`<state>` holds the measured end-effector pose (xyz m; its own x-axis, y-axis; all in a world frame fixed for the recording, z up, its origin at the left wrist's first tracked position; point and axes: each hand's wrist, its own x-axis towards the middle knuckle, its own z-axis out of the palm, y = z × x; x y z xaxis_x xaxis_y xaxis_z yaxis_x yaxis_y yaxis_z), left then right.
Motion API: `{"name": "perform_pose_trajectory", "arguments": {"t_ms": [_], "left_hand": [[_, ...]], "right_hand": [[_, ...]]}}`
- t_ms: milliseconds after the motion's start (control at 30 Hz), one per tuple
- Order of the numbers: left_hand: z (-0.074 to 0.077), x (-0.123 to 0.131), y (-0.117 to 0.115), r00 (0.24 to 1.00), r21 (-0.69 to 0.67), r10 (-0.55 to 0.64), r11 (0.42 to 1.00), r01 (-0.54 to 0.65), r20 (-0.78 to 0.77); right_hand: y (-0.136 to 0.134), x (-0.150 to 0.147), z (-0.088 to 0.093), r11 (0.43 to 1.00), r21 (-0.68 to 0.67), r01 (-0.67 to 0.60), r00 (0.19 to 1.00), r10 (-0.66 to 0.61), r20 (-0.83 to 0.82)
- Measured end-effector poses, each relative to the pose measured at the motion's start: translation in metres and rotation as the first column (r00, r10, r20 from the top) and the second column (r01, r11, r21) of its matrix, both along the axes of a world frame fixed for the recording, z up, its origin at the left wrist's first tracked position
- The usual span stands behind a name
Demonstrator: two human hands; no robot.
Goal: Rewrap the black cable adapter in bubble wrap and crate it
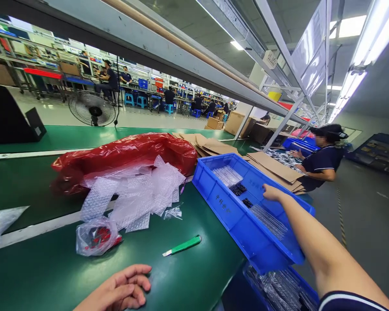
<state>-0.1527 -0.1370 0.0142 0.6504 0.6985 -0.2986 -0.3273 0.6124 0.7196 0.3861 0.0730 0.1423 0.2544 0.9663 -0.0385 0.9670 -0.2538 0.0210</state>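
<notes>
My left hand point(126, 287) is at the near edge of the green worktop, holding nothing, its fingers apart and slightly bent. A green utility knife point(183, 246) lies ahead of it with the blade tip showing. My right hand point(272, 192) reaches over the far side of a blue plastic bin point(214, 196). Its fingers are curled in, and whatever they hold is hidden. Inside the bin are bubble-wrapped pieces point(227, 175), small black parts point(238, 189) and clear plastic-wrapped strips point(269, 221).
Bubble wrap sheets point(149, 190) lie before a red plastic bag point(142, 149). A clear bag with red items point(99, 236) and small white pieces point(173, 212) are nearby. Cardboard sheets point(272, 166) lie beyond the bin. A second bin point(278, 285) sits below. A co-worker point(324, 155) stands right.
</notes>
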Motion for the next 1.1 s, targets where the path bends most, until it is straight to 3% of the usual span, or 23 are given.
{"name": "perform_pose_trajectory", "arguments": {"t_ms": [100, 167, 233, 300, 367, 400, 500, 600, 700, 800, 1000, 1100], "left_hand": [[0.005, 0.003, -0.001, 1.0, 0.014, 0.012, 1.0, -0.013, 0.018], [0.008, 0.005, -0.002, 1.0, 0.008, 0.026, 1.0, -0.026, 0.011], [0.01, 0.006, -0.003, 1.0, 0.006, 0.03, 1.0, -0.03, -0.007], [0.009, 0.006, -0.003, 0.999, 0.016, 0.034, 0.999, -0.034, -0.027], [0.008, 0.005, -0.004, 0.998, 0.029, 0.034, 0.999, -0.032, -0.043], [0.007, 0.004, -0.005, 0.998, 0.036, 0.035, 0.999, -0.033, -0.051], [0.005, 0.004, -0.007, 0.998, 0.054, 0.036, 0.998, -0.033, -0.059], [0.005, 0.005, -0.008, 0.998, 0.065, 0.04, 0.997, -0.036, -0.058], [0.006, 0.006, -0.007, 0.998, 0.068, 0.043, 0.997, -0.04, -0.046], [0.006, 0.006, -0.007, 0.998, 0.063, 0.044, 0.997, -0.042, -0.036], [0.003, 0.006, -0.006, 0.998, 0.063, 0.058, 0.997, -0.055, -0.038], [0.001, 0.006, -0.005, 0.998, 0.064, 0.055, 0.997, -0.052, -0.041]], "right_hand": [[0.013, -0.03, 0.025, 0.987, 0.125, -0.101, 0.995, 0.099, 0.022], [0.015, -0.07, 0.042, 0.935, 0.269, -0.231, 0.973, 0.225, 0.053], [0.008, -0.124, 0.054, 0.774, 0.433, -0.462, 0.881, 0.456, 0.127], [-0.011, -0.186, 0.06, 0.575, 0.437, -0.692, 0.698, 0.686, 0.202], [-0.038, -0.244, 0.056, 0.427, 0.221, -0.877, 0.47, 0.858, 0.207], [-0.053, -0.268, 0.05, 0.391, 0.058, -0.919, 0.395, 0.902, 0.176], [-0.086, -0.313, 0.016, 0.373, -0.356, -0.857, 0.378, 0.924, 0.059], [-0.099, -0.322, -0.031, 0.364, -0.513, -0.778, 0.466, 0.881, -0.082], [-0.102, -0.315, -0.071, 0.4, -0.457, -0.795, 0.525, 0.83, -0.187], [-0.104, -0.304, -0.09, 0.444, -0.351, -0.824, 0.544, 0.792, -0.275], [-0.091, -0.285, -0.084, 0.591, -0.348, -0.728, 0.668, 0.726, -0.162], [-0.074, -0.288, -0.081, 0.617, -0.124, -0.777, 0.627, 0.744, -0.229]]}}
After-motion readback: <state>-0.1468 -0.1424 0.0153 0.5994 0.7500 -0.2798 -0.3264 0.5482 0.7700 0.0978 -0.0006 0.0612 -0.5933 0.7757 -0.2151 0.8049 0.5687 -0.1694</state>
